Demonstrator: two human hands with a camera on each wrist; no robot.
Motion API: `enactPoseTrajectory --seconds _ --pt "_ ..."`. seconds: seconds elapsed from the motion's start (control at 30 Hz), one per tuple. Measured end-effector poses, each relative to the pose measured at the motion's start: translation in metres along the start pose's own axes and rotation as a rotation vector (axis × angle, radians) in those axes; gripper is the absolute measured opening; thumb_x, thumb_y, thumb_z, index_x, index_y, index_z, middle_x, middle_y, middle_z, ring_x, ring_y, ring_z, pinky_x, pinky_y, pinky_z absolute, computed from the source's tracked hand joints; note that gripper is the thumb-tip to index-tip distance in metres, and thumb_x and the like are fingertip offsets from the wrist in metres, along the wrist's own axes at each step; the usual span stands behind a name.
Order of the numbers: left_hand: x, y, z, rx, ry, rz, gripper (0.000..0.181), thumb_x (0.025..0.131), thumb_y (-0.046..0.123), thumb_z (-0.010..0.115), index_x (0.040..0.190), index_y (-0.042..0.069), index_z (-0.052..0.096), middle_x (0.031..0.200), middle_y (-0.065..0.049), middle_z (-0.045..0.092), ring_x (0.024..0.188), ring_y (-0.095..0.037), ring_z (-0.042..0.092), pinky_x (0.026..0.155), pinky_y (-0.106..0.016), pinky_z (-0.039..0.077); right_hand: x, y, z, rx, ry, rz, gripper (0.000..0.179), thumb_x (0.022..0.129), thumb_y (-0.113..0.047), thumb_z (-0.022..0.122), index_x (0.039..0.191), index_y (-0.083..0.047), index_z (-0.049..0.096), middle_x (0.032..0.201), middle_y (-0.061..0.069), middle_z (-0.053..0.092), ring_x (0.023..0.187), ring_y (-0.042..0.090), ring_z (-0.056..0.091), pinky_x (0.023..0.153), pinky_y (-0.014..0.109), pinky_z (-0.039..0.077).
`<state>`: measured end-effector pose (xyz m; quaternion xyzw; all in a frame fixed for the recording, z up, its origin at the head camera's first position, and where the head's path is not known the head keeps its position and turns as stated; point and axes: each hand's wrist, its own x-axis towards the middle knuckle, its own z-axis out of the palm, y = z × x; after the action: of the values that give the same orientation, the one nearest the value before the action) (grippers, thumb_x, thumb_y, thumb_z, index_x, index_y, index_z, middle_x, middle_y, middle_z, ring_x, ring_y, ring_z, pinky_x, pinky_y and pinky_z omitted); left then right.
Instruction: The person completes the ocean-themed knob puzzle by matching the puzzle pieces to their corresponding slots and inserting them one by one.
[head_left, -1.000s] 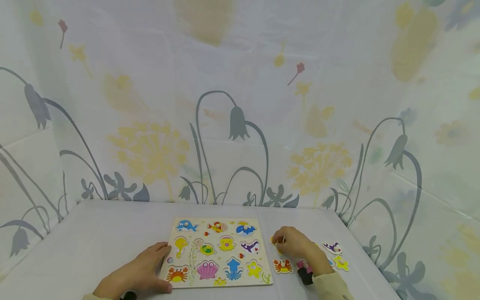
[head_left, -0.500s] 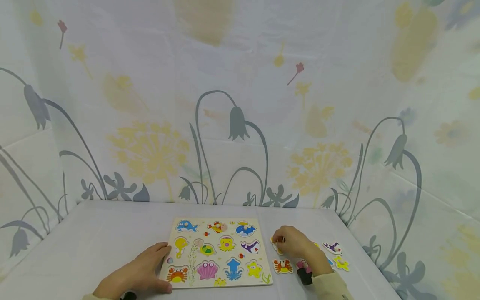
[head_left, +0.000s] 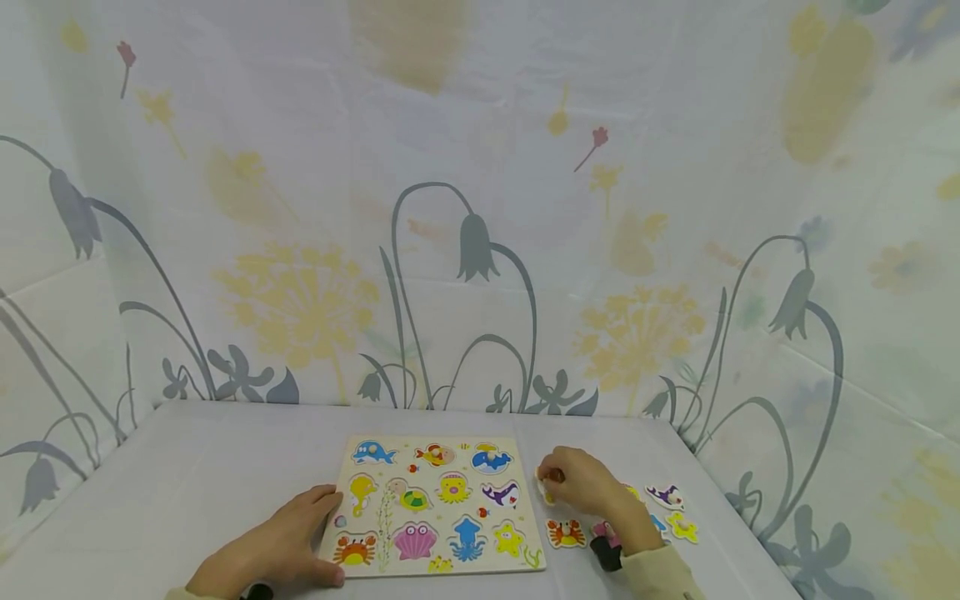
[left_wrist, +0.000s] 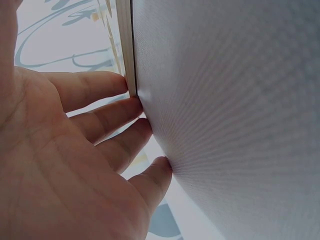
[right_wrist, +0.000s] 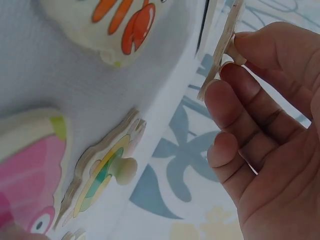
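My right hand [head_left: 585, 485] pinches the round knob of a yellowish wooden puzzle piece [head_left: 542, 483], just off the right edge of the puzzle board. The right wrist view catches this piece [right_wrist: 222, 52] edge-on, raised off the cloth, its picture hidden. At the board's left side, my left hand [head_left: 273, 537] touches the edge with extended fingers, its thumb by the near corner. The pale puzzle board [head_left: 408, 567] lies flat with sea-animal pictures. Knobs show on the dolphin [head_left: 367, 452], the fish [head_left: 429, 454] and the blue whale [head_left: 483, 460] in its top row.
Right of the board lie loose pieces: a crab [head_left: 566, 533], a purple whale [head_left: 663, 497] and a yellow starfish [head_left: 682, 527]. Closer up are a pink shell [right_wrist: 32, 175] and a turtle [right_wrist: 102, 172], knob up. A flowered curtain [head_left: 480, 125] hangs behind the white table [head_left: 225, 450].
My right hand has shifted slightly left toward the board with the yellowish puzzle piece in its fingers. The left hand and the board have stayed put.
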<state>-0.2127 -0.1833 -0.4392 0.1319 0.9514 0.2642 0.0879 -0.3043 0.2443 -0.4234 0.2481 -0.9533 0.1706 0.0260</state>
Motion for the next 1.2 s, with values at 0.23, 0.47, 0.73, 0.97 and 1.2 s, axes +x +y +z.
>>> enactPoseTrajectory --seconds 0.23,0.47,0.73,0.97,1.2 --pt "-0.001 0.0 0.0 -0.003 -0.003 -0.01 0.105 0.055 0.052 0.088 0.135 -0.004 0.047 0.143 -0.026 0.037 0.131 -0.047 0.034 0.106 -0.063 0.027 0.001 -0.009 0.002 -0.004 -0.005 -0.021 0.009 0.083 -0.014 0.069 0.092 -0.015 0.071 0.076 -0.012 0.052 0.071 0.008 0.048 0.065 0.026 0.045" --pt "-0.001 -0.001 -0.001 -0.003 -0.003 -0.002 0.106 0.055 0.051 0.088 0.135 -0.005 0.047 0.142 -0.026 0.037 0.131 -0.046 0.033 0.107 -0.062 0.027 0.007 -0.023 0.008 -0.006 -0.031 -0.087 0.008 0.084 -0.014 0.068 0.092 -0.016 0.072 0.075 -0.013 0.05 0.069 0.006 0.047 0.061 0.023 0.043" --pt "0.001 0.0 -0.003 -0.007 -0.024 -0.027 0.106 0.056 0.052 0.088 0.137 -0.003 0.046 0.144 -0.025 0.035 0.133 -0.046 0.031 0.108 -0.062 0.025 0.019 -0.044 0.012 -0.043 -0.032 -0.18 0.009 0.083 -0.013 0.067 0.089 -0.017 0.073 0.075 -0.014 0.05 0.068 0.005 0.045 0.06 0.02 0.041" --pt "0.0 0.002 -0.003 -0.012 -0.017 -0.037 0.106 0.055 0.051 0.088 0.137 -0.002 0.046 0.145 -0.024 0.036 0.133 -0.045 0.032 0.108 -0.062 0.026 0.032 -0.068 0.017 -0.08 -0.04 -0.24 0.007 0.083 -0.014 0.067 0.083 -0.02 0.071 0.072 -0.014 0.048 0.065 0.003 0.044 0.058 0.019 0.04" --pt "0.001 0.0 -0.001 -0.008 -0.012 -0.015 0.106 0.055 0.052 0.088 0.136 -0.004 0.047 0.143 -0.026 0.036 0.132 -0.046 0.033 0.107 -0.062 0.027 0.048 -0.085 0.029 -0.104 -0.03 -0.294 0.007 0.082 -0.017 0.069 0.086 -0.023 0.07 0.073 -0.016 0.048 0.065 0.002 0.044 0.059 0.017 0.04"
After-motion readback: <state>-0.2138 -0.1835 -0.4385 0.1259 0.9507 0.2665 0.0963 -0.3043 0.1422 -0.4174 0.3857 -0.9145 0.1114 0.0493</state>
